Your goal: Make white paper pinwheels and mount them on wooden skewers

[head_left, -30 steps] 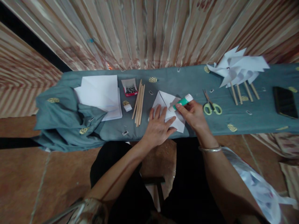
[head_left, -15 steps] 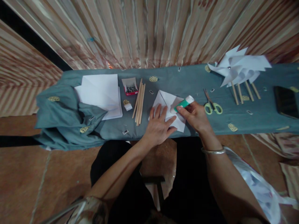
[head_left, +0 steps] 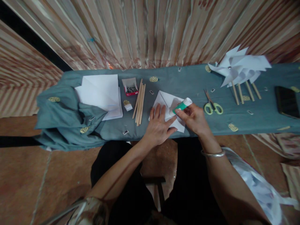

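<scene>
A white paper square (head_left: 167,97) with cut lines lies at the table's front edge. My left hand (head_left: 159,125) rests flat on it, fingers spread. In my right hand (head_left: 194,118) is a green and white glue stick (head_left: 182,105), tilted with its lower end at the paper's middle; the tip itself is hard to make out. To the right of that hand lie scissors (head_left: 212,107) with light green handles. Wooden sticks (head_left: 140,104) lie in a bundle left of the paper, beside a small white cap (head_left: 128,107).
A red and white box (head_left: 130,90) of small metal pins stands behind the cap. Stacked white paper (head_left: 100,93) lies at left. Paper pinwheels (head_left: 241,68) on sticks lie at back right, near a black phone (head_left: 287,101). A grey-green cloth (head_left: 187,81) covers the narrow table.
My right hand and the glue stick have shifted slightly left and down over the paper. My left hand stays in place.
</scene>
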Action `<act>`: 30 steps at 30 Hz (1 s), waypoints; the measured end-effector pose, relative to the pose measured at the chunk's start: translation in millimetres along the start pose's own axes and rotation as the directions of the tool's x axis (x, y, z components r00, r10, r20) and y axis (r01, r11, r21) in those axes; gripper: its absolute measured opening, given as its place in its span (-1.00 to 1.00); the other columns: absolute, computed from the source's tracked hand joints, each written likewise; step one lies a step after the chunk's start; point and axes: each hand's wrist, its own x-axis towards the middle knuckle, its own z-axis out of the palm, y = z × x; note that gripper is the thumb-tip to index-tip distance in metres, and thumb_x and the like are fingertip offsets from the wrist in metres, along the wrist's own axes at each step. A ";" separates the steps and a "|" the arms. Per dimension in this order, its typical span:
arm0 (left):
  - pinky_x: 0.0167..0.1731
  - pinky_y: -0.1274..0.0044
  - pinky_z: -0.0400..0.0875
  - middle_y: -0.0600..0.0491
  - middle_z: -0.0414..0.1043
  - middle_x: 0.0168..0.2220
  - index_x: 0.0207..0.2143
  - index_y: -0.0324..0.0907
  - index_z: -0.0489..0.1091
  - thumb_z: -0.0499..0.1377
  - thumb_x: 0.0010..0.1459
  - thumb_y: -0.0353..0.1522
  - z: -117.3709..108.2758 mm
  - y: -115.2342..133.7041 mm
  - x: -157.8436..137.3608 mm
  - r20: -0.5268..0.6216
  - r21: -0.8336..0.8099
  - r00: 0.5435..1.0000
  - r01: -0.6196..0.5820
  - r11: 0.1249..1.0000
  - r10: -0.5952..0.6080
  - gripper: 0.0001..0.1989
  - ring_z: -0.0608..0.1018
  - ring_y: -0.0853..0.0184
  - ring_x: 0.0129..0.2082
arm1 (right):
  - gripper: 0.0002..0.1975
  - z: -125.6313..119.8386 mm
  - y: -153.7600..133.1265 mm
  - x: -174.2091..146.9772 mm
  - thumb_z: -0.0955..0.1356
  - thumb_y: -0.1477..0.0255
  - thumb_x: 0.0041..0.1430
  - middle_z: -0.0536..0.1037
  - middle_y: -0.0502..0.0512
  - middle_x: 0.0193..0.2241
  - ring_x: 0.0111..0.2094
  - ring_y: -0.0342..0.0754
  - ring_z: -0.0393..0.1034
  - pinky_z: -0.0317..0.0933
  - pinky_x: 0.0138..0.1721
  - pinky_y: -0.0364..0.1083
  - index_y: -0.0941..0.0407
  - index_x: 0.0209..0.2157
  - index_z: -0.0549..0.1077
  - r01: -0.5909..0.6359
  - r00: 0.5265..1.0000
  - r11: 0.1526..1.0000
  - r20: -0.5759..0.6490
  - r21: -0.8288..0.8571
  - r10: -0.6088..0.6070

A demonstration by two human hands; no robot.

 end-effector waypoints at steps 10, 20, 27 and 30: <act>0.22 -0.08 -0.06 -0.16 0.03 0.34 0.17 0.00 0.31 0.16 0.18 -0.09 1.3 0.0 0.1 0.001 0.010 1.000 0.000 1.000 0.000 -0.47 -0.02 -0.15 0.36 | -0.72 -0.3 -3.1 -4.5 0.45 0.16 0.04 0.57 0.03 -0.42 -0.35 -0.01 0.46 0.36 -0.25 -0.02 0.05 -0.29 0.48 0.057 0.998 0.988 0.012 -0.146 -0.056; 0.20 -0.10 -0.05 -0.17 0.01 0.35 0.12 -0.01 0.35 0.14 0.19 -0.09 -1.0 -0.1 -0.4 0.003 -0.001 1.000 -0.007 1.000 0.007 -0.53 -0.01 -0.13 0.36 | -0.62 -4.2 -2.4 -1.8 0.48 0.05 -0.07 0.56 0.01 -0.42 -0.38 -0.04 0.46 0.36 -0.30 -0.04 0.04 -0.38 0.43 0.026 0.992 0.997 -0.127 0.076 -0.016; 0.22 -0.07 -0.05 -0.17 0.02 0.34 0.13 -0.02 0.35 0.17 0.17 -0.10 -3.7 0.9 0.3 0.021 -0.006 1.000 0.000 1.000 0.000 -0.51 -0.01 -0.14 0.36 | -0.62 -2.3 -2.8 -2.2 0.50 0.10 -0.08 0.56 0.02 -0.39 -0.35 -0.03 0.47 0.36 -0.24 -0.01 0.05 -0.32 0.45 0.019 0.996 0.997 -0.090 0.078 -0.011; 0.22 -0.08 -0.06 -0.15 0.01 0.35 0.16 0.00 0.32 0.16 0.17 -0.09 -1.8 0.6 0.1 0.014 0.000 1.000 0.001 1.000 -0.001 -0.49 -0.02 -0.14 0.37 | -0.69 0.8 -5.2 -6.2 0.47 0.16 -0.01 0.57 0.02 -0.39 -0.36 -0.03 0.45 0.34 -0.25 -0.01 0.04 -0.29 0.47 0.052 0.998 0.998 -0.037 -0.038 -0.053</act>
